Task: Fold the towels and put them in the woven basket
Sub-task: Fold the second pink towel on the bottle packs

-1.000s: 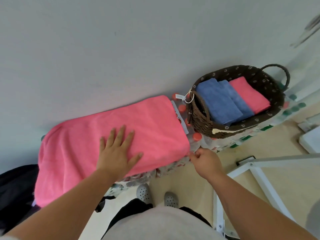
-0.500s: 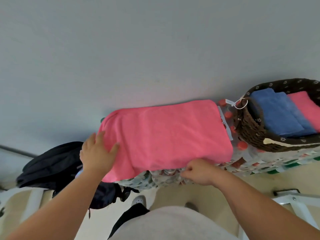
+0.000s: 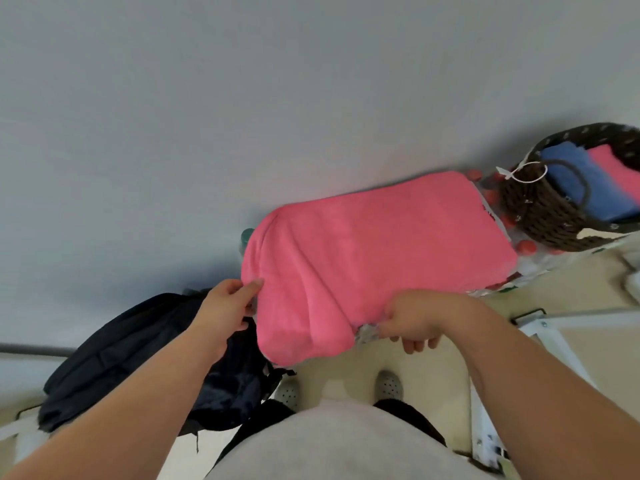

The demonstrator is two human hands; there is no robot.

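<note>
Head view: your left hand (image 3: 227, 306) pinches the left edge of the pink towel (image 3: 374, 251) between thumb and fingers, where the cloth bunches into a ridge. Your right hand (image 3: 412, 323) grips the towel's near edge, fingers curled under it and knuckles up. The towel lies folded on the desk (image 3: 533, 266), its near left corner drooping over the desk's front edge, with creases running from your left hand toward your right.

The woven basket (image 3: 554, 220) stands on the same desk, just beside the towel's right end and partly cut off by the frame edge. Inside it blue towels (image 3: 588, 185) lie folded next to a folded pink one (image 3: 613, 166). A white tag (image 3: 505, 173) hangs from the basket handle. A black backpack (image 3: 138, 358) sits low on your left, under your left forearm.
</note>
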